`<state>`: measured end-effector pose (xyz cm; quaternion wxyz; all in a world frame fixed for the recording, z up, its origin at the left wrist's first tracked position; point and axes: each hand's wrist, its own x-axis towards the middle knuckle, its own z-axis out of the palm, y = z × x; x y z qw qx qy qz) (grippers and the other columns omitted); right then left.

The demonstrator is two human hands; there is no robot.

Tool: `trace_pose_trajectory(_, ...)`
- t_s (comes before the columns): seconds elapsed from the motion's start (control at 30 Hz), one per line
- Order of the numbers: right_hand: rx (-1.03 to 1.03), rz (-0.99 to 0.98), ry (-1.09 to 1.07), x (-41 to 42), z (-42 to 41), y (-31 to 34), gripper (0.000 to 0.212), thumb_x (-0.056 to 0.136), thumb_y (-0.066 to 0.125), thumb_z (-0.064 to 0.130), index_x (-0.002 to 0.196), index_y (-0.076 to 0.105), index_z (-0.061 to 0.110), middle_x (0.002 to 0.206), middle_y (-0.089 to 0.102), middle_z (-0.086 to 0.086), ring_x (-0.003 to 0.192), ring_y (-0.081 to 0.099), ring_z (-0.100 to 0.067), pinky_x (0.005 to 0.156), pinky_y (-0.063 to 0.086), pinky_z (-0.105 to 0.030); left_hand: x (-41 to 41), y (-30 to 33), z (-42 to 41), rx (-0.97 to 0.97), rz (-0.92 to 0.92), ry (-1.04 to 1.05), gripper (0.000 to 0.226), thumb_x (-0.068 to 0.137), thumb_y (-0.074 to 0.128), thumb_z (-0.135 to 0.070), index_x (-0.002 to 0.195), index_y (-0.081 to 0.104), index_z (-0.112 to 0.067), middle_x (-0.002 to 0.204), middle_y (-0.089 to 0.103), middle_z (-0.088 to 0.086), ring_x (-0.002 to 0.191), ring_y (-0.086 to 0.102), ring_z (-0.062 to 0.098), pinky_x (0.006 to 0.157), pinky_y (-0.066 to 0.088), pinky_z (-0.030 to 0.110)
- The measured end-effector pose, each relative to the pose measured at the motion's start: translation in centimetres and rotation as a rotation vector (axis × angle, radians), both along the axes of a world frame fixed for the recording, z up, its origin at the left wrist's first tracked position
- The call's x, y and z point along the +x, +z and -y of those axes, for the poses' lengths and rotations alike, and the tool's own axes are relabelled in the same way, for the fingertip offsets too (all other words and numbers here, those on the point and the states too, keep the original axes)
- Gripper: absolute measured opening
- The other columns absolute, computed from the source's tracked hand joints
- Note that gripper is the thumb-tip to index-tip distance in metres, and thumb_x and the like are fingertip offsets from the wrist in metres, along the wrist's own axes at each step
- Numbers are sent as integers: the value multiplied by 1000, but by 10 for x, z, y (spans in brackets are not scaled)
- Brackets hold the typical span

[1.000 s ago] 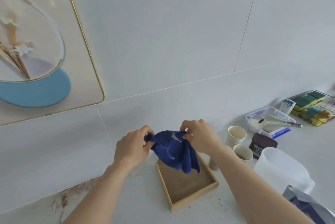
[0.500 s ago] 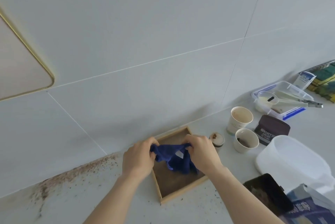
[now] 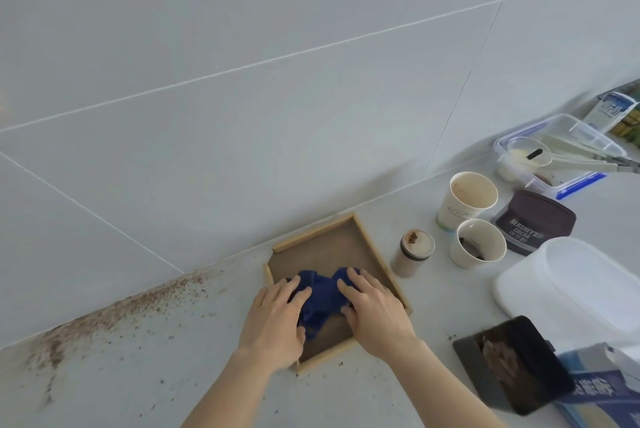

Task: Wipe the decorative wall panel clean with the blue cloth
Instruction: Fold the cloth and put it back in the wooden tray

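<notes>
The blue cloth (image 3: 320, 299) lies crumpled inside a shallow wooden tray (image 3: 367, 240) on the grey counter. My left hand (image 3: 273, 320) rests flat on the cloth's left side, fingers spread over it. My right hand (image 3: 372, 309) presses on its right side in the same way. Both palms face down and cover much of the cloth. The decorative wall panel is out of view; only plain grey wall tiles show above the counter.
Two paper cups (image 3: 465, 200) (image 3: 478, 247), a small brown jar (image 3: 414, 252), a cocoa tub (image 3: 533, 221), a clear box with tongs (image 3: 557, 153) and a white container (image 3: 575, 289) stand right. A dark pouch (image 3: 512, 361) lies near right. Brown powder (image 3: 104, 316) litters the counter's left.
Both hands have lowered the cloth from mid-air down into the wooden tray and now press it flat. The view has swung down and right, so the wall panel has left the frame.
</notes>
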<state>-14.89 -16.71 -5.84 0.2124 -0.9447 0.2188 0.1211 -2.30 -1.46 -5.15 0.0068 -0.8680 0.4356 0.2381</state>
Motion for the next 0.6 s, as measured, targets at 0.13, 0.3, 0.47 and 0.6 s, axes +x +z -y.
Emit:
trace_pose_trajectory(0.13,-40,-126,30,-1,-5,-8,71,102,37,59,160,14,27,171,1,0,157,-3,-27,127,7,-48,1,-4,-11,83,-39,-51,81,100,50,-50,162,1,-35,173,-9,-6,159,-7,20,130,-2,44)
trace_pose_trajectory(0.3,-51,-269,32,3,-9,3,90,92,36,76,161,3,28,170,-12,-1,155,-16,-28,127,4,-53,8,8,-26,55,-35,-87,85,96,45,-63,161,-5,-39,171,-19,-8,158,-14,19,129,-8,46)
trace_pose_trajectory(0.47,-65,-293,5,8,-22,34,94,87,40,81,160,4,34,170,-11,-3,156,-8,-30,127,10,-53,28,37,-53,-19,39,-65,88,92,37,-75,160,-7,-41,170,-21,-9,157,-19,18,127,-13,45)
trace_pose_trajectory(0.6,-92,-274,15,19,-46,72,95,85,43,82,159,6,36,171,-6,-4,157,-1,-30,127,14,-51,45,69,-84,-87,79,-25,89,91,35,-77,159,-11,-43,169,-22,-11,156,-21,16,127,-15,44)
